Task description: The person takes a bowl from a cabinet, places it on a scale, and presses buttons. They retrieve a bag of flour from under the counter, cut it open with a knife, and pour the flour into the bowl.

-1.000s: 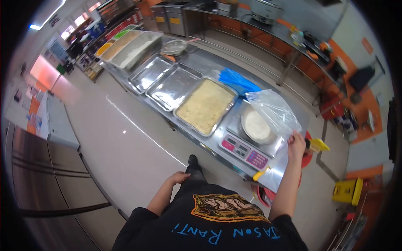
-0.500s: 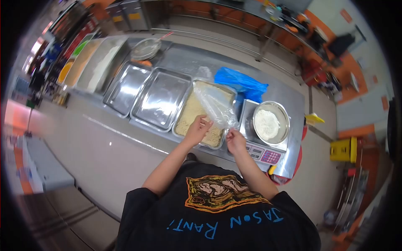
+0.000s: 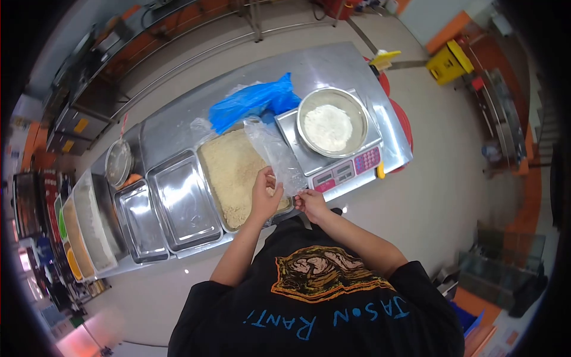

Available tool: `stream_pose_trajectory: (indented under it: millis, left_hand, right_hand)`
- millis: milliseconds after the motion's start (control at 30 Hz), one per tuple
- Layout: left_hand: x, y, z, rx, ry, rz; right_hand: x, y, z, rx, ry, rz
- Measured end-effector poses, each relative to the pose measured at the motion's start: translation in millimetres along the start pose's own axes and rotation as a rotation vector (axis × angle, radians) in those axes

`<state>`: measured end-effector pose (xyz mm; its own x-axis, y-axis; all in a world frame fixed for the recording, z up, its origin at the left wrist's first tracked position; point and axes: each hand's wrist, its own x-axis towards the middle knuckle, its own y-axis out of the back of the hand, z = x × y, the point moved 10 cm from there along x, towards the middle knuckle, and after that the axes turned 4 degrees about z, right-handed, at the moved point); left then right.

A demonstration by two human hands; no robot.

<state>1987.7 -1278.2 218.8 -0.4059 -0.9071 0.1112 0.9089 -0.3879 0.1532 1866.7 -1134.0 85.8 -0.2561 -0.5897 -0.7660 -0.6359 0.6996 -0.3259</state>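
A tray of pale, crumbly material (image 3: 229, 172) lies in front of me, its right side partly covered by a clear plastic bag (image 3: 275, 152). My right hand (image 3: 312, 205) pinches the bag's near end at the tray's front right corner. Over the crumbs, my left hand (image 3: 265, 195) is beside the bag with thumb and curled fingers apart; nothing shows in its grasp. To the right, a metal bowl (image 3: 360, 134) of white powder (image 3: 327, 127) stands on a digital scale (image 3: 342, 171).
A blue plastic bag (image 3: 256, 102) lies behind the tray. Two bare metal trays (image 3: 184, 202) (image 3: 141, 223) sit to the left, then a bin of white powder (image 3: 95, 226) and a bowl (image 3: 119, 162). The steel table's near edge (image 3: 395, 160) runs past the scale.
My view has turned, so the table appears rotated, with the scale higher. My left hand's thumb and fingers look further apart; my right hand still pinches the clear bag's near end.
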Motion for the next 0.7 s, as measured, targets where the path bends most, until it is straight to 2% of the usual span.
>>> stream_pose_trajectory:
  millis: [67,167,267,367,467,567,600,633,700]
  left_hand:
    - [-7.7,-3.3,-16.1,-0.025,-0.006,-0.003]
    - [-6.5,-9.0,-42.9,0.066,0.172,-0.056]
    - [4.3,-2.9,-40.6,0.215,0.134,0.022]
    - [14.2,-8.4,-21.0,0.351,0.041,0.023]
    - [20.7,-26.7,-22.6,0.362,0.068,-0.050]
    - [22.2,-40.9,-27.7,0.324,0.010,-0.087]
    - [19.7,-42.2,-26.7,0.296,-0.015,-0.108]
    - [16.1,-40.9,-37.1,0.263,0.153,-0.151]
    - [6.1,-36.9,-26.2,0.207,0.136,-0.221]
  right_hand:
    - [-0.4,10.2,8.8,-0.026,-0.020,0.037]
    - [-1.6,18.0,23.5,-0.085,-0.133,0.093]
    - [-11.7,21.0,19.6,-0.226,-0.245,0.126]
    - [-45.1,-11.1,-56.6,-1.069,0.516,0.086]
    - [-107.8,-68.1,-124.6,-1.001,1.088,0.119]
    - [-111.7,-111.5,-153.6,-1.072,1.245,0.185]
    - [-96.0,-118.0,-151.9,-1.140,1.153,0.171]
    - [-79.3,-123.5,-150.5,-1.205,1.064,0.159]
    - [-45.7,-129.6,-142.3,-1.357,0.945,0.129]
